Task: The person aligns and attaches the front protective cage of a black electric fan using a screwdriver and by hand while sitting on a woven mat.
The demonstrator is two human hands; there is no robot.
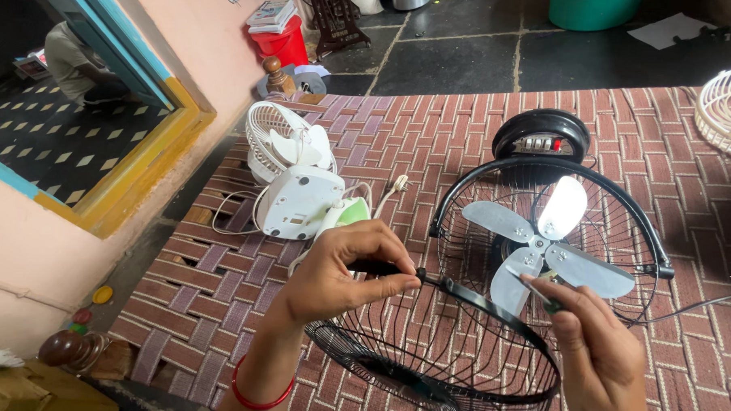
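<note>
Left hand [343,269] pinches rim of black wire fan guard [449,354]; light, springy, snaggy; grip rim; right hand [595,351] holds thin tool, probably screwdriver [540,294], near mat's front edge.

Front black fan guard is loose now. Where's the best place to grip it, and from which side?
Probably the thick outer rim of the front guard, from above at its upper edge, where the left hand already pinches it. The thin wires look easier to bend, and the guard tilts open toward you.

Paper stack [271,16] atop red bin [285,43]
</note>
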